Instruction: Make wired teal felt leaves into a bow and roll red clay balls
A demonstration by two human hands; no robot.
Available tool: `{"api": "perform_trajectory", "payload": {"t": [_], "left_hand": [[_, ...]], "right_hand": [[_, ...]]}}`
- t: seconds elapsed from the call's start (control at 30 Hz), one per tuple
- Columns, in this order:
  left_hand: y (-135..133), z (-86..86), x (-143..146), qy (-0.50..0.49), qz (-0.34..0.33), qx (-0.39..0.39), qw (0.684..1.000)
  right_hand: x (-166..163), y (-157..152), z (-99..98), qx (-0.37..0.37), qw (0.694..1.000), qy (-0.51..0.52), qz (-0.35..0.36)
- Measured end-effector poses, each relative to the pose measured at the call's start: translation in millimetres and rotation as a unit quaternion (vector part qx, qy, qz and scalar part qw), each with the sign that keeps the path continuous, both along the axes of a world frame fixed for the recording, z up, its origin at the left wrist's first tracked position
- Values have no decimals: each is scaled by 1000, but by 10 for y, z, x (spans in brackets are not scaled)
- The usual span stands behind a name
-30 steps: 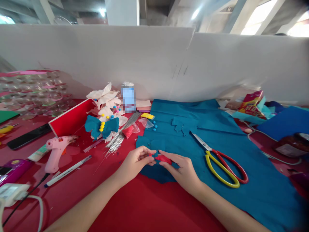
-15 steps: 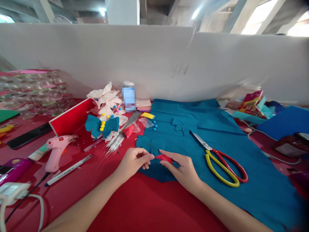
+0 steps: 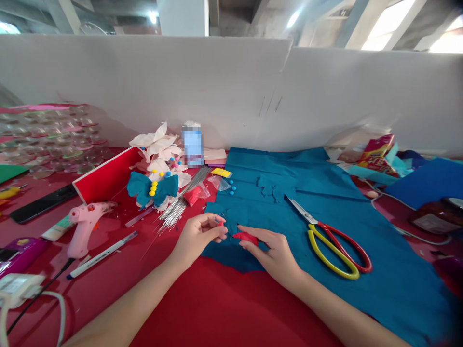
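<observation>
Between the thumb and fingers of my right hand (image 3: 272, 246) is a red lump of modelling clay (image 3: 247, 237). My left hand (image 3: 202, 236) pinches a small red bit of clay (image 3: 221, 223), mostly covered by the fingers. Both hands are over the near edge of a teal cloth (image 3: 325, 250), a short gap apart. Cut teal cloth shapes (image 3: 231, 217) lie just beyond my fingertips. A finished-looking teal butterfly (image 3: 164, 187) with yellow balls down its middle rests to the left.
Large scissors (image 3: 336, 248) with red and yellow handles lie partly open at right. Left are thin metal wires (image 3: 184, 197), a pink glue gun (image 3: 85, 224) and a marker pen (image 3: 103, 254). A phone (image 3: 193, 147) stands before a white board (image 3: 231, 86). Small blue balls (image 3: 232, 188) sit on the cloth.
My left hand has drawn slightly away from the red lump, to the left and up, and a small red bit now shows in its fingers. My right hand stays put.
</observation>
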State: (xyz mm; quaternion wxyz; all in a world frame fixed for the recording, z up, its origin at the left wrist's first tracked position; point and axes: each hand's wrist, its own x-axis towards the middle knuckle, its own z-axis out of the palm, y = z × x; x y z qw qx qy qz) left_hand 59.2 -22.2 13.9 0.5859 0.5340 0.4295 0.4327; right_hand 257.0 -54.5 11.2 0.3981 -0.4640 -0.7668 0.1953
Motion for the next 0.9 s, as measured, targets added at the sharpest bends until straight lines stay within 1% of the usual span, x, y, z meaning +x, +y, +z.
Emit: {"api": "perform_trajectory", "payload": {"t": [0.13,0.33,0.47,0.57,0.67,0.77,0.83,0.9], "left_hand": [[-11,-4,-3,-1,-18,-9,1000],[16,22,-22,-4,-17,-15,1000],[9,55,-29,20,-9,-32,999],[15,31,-38,33,-28,-24,999],[45,35,-62,56,-50,3,997],[43,151,-127,121,-70,53,989],[-35,230,-211,204,-74,119,969],[-205,211,-334,305,-64,191,931]], "right_hand": [[-6,-7,12,-4,1000,-1,1],[1,-4,16,-14,1000,-1,-1],[0,0,19,-17,1000,-3,0],[1,-8,24,-16,1000,-3,1],[5,-17,17,-14,1000,-3,6],[8,-18,5,-13,1000,-5,12],[11,-13,8,-11,1000,-3,16],[18,-7,26,-6,1000,1,16]]}}
